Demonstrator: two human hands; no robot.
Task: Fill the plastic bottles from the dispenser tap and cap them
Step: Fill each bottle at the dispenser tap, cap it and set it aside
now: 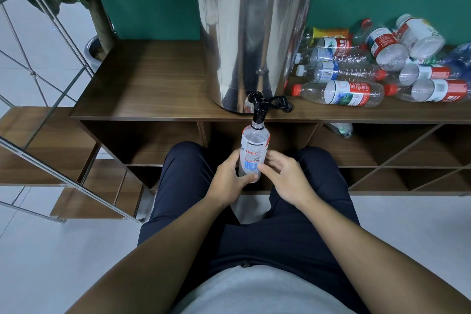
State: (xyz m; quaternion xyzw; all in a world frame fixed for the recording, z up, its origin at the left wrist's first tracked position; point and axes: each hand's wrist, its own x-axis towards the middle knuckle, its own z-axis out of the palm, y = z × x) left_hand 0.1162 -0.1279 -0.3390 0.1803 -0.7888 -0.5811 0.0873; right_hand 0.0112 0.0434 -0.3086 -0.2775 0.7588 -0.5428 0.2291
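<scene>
Bottle [253,153] stands upright below the worktop's [153,89] front edge, its open neck touching the black tap [258,109] of the steel dispenser [252,33]. Left grip [230,181] wraps its base; right grip [285,178] rests relaxed fingers against its side. Empty bottles [369,71] pile toward the right end

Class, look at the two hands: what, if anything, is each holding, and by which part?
Both hold the plastic bottle under the tap: left hand grips its lower body, right hand touches its lower side.
</scene>
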